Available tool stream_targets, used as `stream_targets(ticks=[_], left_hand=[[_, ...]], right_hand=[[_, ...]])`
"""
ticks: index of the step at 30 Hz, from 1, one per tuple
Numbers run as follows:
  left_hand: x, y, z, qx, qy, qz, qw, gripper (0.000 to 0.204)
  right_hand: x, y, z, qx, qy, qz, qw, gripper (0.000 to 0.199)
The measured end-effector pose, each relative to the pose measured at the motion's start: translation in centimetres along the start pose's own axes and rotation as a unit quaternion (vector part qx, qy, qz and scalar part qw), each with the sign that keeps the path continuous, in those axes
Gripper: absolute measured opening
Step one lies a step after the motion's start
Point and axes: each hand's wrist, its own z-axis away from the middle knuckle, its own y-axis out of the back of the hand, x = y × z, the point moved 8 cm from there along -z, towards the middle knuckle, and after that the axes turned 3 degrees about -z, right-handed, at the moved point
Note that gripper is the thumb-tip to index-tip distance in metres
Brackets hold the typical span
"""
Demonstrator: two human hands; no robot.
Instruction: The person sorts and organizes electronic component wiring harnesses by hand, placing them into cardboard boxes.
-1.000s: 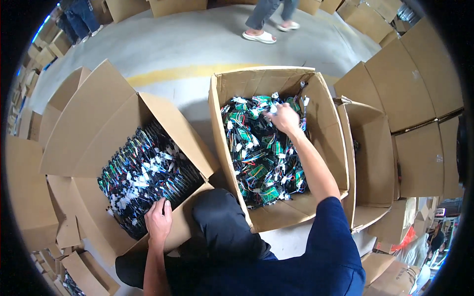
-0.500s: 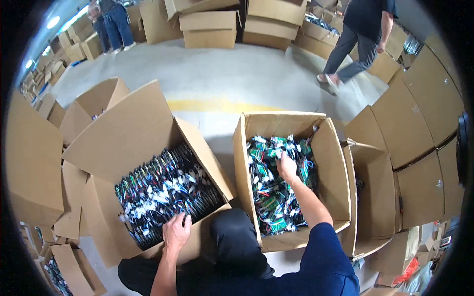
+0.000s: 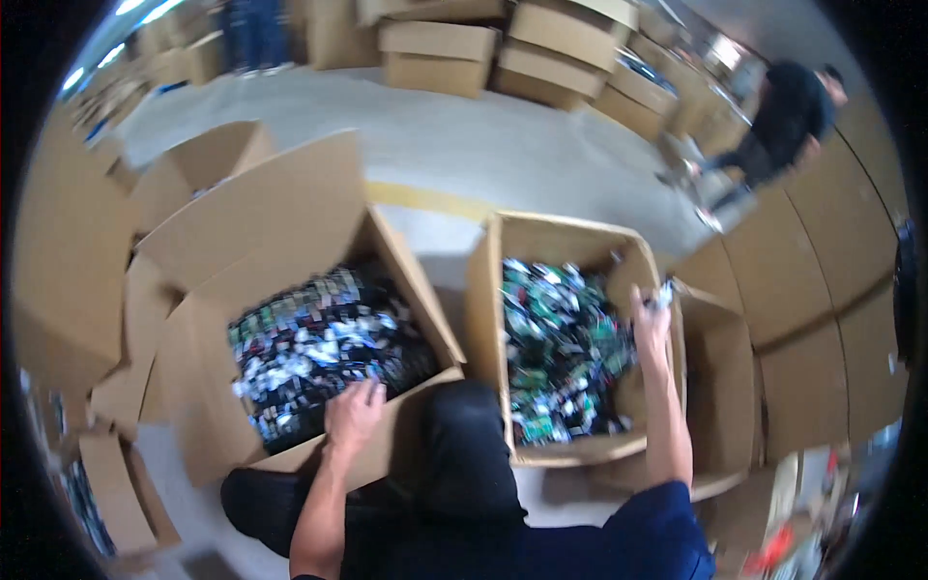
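Observation:
My right hand [image 3: 652, 324] is raised at the right wall of the right carton [image 3: 572, 452], its fingers closed around something with a small whitish end; blur hides what it is. Below it, green circuit boards with coloured wires [image 3: 551, 329] lie heaped in that carton. My left hand [image 3: 354, 414] rests over the near edge of the left carton [image 3: 227, 411], fingers loosely bent and slightly apart, with nothing clearly held. Just beyond its fingertips, rows of black wired parts with white connectors [image 3: 309, 353] fill that carton.
My bent knee [image 3: 469, 440] sits between the two cartons. Another open carton [image 3: 720, 387] stands against the right one, beside stacked cartons [image 3: 807, 309]. A person in dark clothes [image 3: 773, 130] is on the floor at the far right; more cartons [image 3: 435, 58] line the back.
My right hand has come up out of the heap and moved right, to the carton's wall. My left hand stays near the left carton's edge. The walking person has moved right.

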Motion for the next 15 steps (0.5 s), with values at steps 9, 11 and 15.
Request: stream_targets(ticks=[9,11,15], left_hand=[[1.1,-1.6,-0.4,0.004,-0.023,0.043,0.999,0.026],[1.2,-1.4,-0.6,0.004,-0.015,0.054,0.998,0.026],[-0.2,-0.5,-0.5,0.043,-0.023,0.128,0.991,0.024]], right_hand=[[-5.6,9.6,-2.0,0.100,0.007,-0.227,0.969,0.027],[-5.7,9.2,-2.0,0.092,0.011,-0.223,0.971,0.027],[-11.5,6.7,-1.4,0.030,0.096,-0.089,0.991,0.029]])
